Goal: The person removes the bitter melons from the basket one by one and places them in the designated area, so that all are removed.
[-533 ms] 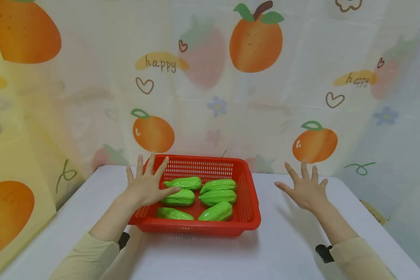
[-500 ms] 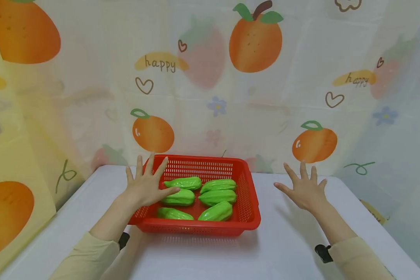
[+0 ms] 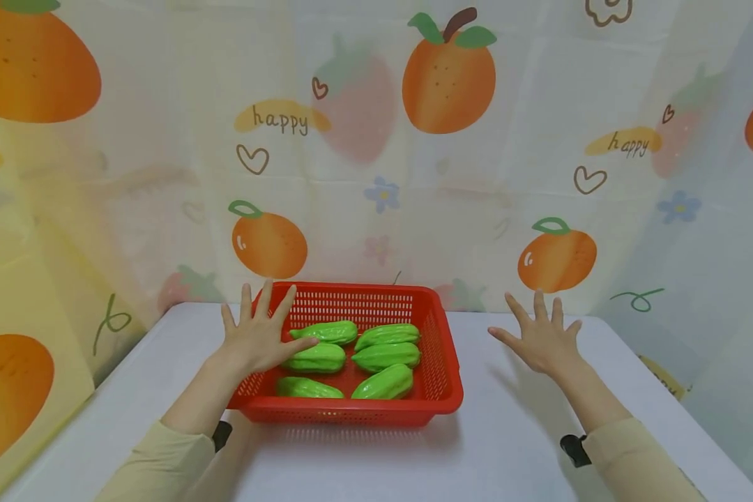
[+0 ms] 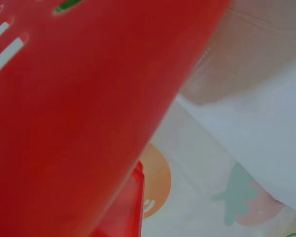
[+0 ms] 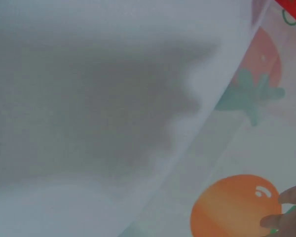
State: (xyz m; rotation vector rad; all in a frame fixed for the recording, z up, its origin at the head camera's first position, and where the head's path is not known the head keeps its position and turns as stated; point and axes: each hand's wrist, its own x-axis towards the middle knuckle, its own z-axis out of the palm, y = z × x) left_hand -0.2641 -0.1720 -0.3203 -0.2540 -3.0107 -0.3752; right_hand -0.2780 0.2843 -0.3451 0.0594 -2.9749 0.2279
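Note:
A red plastic basket [image 3: 448, 362] with slotted walls stands on the table. Inside lie several green bitter-melon-like vegetables [image 3: 385, 356], ribbed and glossy, in two rough columns. My left hand [image 3: 254, 341], fingers spread wide, hovers over the basket's left side and hides part of its rim and one vegetable's end. Off to the right of the basket, my right hand [image 3: 542, 341] is held above the table with fingers splayed, holding nothing. The left wrist view is mostly filled by the basket's red wall [image 4: 89, 108]. At the right wrist view's edge, a few fingertips [image 5: 293, 195] show.
The white table [image 3: 351, 467] reaches back to a hanging cloth [image 3: 364, 209] printed with oranges, strawberries and the word happy. A dark shadow [image 5: 103, 108] falls on the table beneath my right hand. Black straps [image 3: 575, 450] sit at the wrists.
The head view has shifted slightly, so the backdrop and basket sit a little further left and lower. Both hands keep their spread pose, and the vegetables stay in place.

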